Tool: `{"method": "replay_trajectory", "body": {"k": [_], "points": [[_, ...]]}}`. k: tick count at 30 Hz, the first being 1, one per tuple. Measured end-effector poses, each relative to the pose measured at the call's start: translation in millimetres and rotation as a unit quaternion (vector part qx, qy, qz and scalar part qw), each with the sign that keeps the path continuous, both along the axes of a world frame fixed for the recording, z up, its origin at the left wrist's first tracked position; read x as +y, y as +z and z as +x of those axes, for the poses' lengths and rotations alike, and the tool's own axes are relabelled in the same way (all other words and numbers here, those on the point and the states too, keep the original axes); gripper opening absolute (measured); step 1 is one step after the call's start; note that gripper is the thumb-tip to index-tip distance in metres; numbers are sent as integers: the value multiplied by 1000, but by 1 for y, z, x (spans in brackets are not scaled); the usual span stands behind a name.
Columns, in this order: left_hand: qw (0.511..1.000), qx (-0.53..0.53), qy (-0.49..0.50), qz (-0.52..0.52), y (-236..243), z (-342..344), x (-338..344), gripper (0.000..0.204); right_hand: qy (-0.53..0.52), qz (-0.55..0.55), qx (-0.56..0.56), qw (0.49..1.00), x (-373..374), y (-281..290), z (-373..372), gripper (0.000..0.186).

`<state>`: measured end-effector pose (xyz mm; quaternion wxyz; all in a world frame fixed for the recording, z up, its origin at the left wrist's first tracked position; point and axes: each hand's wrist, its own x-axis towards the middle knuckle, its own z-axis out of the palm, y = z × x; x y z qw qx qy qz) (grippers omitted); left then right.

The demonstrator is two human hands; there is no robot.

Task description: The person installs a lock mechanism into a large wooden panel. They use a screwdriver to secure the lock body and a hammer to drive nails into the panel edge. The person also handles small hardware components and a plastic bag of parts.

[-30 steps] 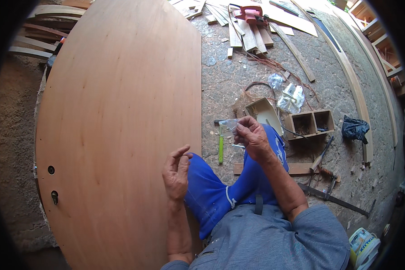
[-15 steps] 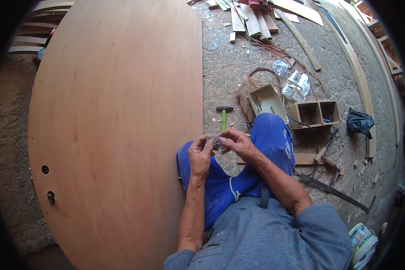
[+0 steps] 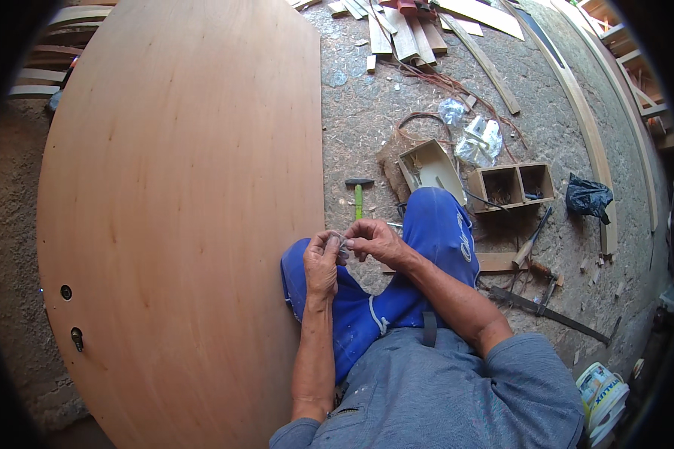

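Drawn together since earlier frame: left hand (image 3: pixel 323 267) and right hand (image 3: pixel 380 242), both pinching small clear plastic (image 3: pixel 342 244) above blue trousers (image 3: pixel 343 325), presumably for fine fingertip control; hammer (image 3: pixel 359 199) on floor (image 3: pixel 347 138), apparently within reach.

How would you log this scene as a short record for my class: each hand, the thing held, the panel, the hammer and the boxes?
Left hand: pinching a clear plastic piece
Right hand: pinching the same piece from the other side
Held thing: small, crumpled, partly hidden; contents cannot be told
Panel: large, wood-coloured, on the person's left, two fittings near its lower left edge
Hammer: green handle, on the floor beyond the hands
Boxes: a pale tray left of a two-compartment wooden box
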<state>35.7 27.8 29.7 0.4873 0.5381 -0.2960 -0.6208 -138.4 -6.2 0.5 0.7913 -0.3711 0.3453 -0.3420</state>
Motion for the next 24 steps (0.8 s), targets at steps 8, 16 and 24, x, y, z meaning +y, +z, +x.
{"method": "replay_trajectory", "body": {"k": [8, 16, 24], "points": [[998, -58, 6, -18, -8, 3, 7, 19, -18, -90, 100, 991, 3, 0, 9, 21], [999, 48, 2, 21, -1, -5, -3, 27, -60, 23, 24, 998, -1, 0, 1, 24], [999, 40, -16, 29, -1, 4, -7, 31, -92, 32, -29, 995, -3, -16, -1, 19]]}}
